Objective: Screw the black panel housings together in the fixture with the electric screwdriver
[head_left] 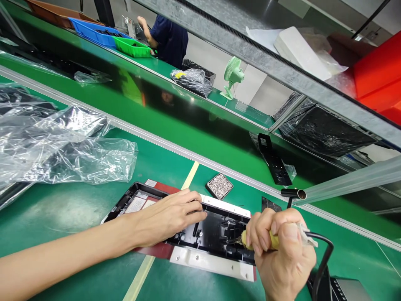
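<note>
My right hand (pixel 283 251) is wrapped around the yellow handle of a soldering iron (pixel 274 241), with a black cable running out of its back end. Its tip points left into a long black plastic housing (pixel 216 228), where fine detail is hard to make out. Across the housing lies my left hand (pixel 178 211), fingers stretched out and resting on its far edge and inside. The housing sits in a fixture with white side bars (pixel 213 264) on a dark red base (pixel 156 250). Behind it stands a small square black tray (pixel 220 186) of tiny silvery pieces.
Clear plastic bags (pixel 94 154) cover the left side of the green bench. A black tube holder (pixel 293 193) and a grey device (pixel 349 289) stand at right. On the belt lies a black panel (pixel 274 161). Beyond are a fan (pixel 232 75), bins (pixel 131 47) and another person (pixel 171 39).
</note>
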Motion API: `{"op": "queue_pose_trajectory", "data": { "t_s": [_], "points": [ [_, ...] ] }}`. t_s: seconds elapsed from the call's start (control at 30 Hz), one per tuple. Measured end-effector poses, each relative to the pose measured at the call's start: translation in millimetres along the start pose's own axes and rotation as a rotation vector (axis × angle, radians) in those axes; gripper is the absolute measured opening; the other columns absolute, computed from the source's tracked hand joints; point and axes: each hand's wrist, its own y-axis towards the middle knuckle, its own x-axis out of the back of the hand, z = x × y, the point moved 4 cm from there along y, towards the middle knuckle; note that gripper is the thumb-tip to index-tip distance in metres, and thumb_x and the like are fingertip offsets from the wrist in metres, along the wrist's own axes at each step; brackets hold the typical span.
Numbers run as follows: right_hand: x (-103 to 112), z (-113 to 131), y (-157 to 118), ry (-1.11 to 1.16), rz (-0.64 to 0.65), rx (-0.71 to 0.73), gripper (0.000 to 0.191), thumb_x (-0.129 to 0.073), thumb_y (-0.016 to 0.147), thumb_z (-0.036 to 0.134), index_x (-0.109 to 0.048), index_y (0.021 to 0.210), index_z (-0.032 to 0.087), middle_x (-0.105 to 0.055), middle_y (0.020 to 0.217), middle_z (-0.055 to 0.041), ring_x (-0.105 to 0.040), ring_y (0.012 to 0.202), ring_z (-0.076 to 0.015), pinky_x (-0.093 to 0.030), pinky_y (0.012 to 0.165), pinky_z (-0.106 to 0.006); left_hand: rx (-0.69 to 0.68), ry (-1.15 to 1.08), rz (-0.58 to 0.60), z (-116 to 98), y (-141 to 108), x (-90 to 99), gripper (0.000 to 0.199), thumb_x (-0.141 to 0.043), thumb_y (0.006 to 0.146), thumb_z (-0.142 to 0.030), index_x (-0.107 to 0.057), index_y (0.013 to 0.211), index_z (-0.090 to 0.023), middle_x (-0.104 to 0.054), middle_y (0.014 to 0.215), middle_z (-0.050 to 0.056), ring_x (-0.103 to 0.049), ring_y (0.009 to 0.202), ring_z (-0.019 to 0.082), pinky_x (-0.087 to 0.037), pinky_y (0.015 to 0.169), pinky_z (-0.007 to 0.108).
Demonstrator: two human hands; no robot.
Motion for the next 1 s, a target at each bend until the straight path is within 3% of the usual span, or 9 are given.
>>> {"op": "queue_pose_trajectory", "data": {
  "t_s": [0.33, 0.6, 0.83, 1.0],
  "points": [
    [0.6, -1.5, 0.0, 0.009, 0.011, 0.001, 0.026, -0.053, 0.101, 0.03, -0.049, 0.077, 0.021, -0.043, 0.053, 0.0072, -0.043, 0.043, -0.008, -0.04, 0.039, -0.021, 0.065, -0.054, 0.014, 3.7, -4.3, -1.6, 0.037, -0.044, 0.098, -0.002, -0.058, 0.129, -0.016, -0.07, 0.112, 0.007, -0.057, 0.108, 0.022, -0.043, 0.093, 0.037],
    [0.0, -0.4, 0.0, 0.014, 0.011, -0.003, 0.024, -0.052, 0.101, 0.028, -0.05, 0.078, 0.021, -0.043, 0.053, 0.0075, -0.042, 0.042, -0.0077, -0.04, 0.039, -0.021, 0.004, 0.058, -0.019, -2.2, -2.1, 0.0, 0.032, -0.049, 0.097, -0.007, -0.062, 0.123, -0.02, -0.069, 0.102, 0.009, -0.059, 0.106, 0.023, -0.045, 0.09, 0.036],
    [-1.3, 0.9, -1.9, 0.001, 0.02, 0.015, 0.026, -0.05, 0.102, 0.029, -0.05, 0.078, 0.021, -0.041, 0.054, 0.0076, -0.04, 0.043, -0.0075, -0.039, 0.04, -0.021, 0.034, 0.088, -0.022, -3.1, -5.3, -2.1, 0.043, -0.044, 0.093, 0.003, -0.06, 0.128, -0.017, -0.069, 0.113, 0.01, -0.059, 0.113, 0.025, -0.046, 0.094, 0.039],
    [-0.1, 8.3, -3.4, -0.049, 0.061, 0.008, 0.029, -0.045, 0.103, 0.029, -0.058, 0.079, 0.02, -0.047, 0.058, 0.005, -0.047, 0.048, -0.0093, -0.046, 0.047, -0.025, 0.056, 0.091, -0.049, -6.0, -9.0, -5.6, 0.044, -0.043, 0.092, 0.004, -0.06, 0.128, -0.014, -0.068, 0.115, 0.013, -0.058, 0.112, 0.027, -0.048, 0.093, 0.043]
  ]
}}
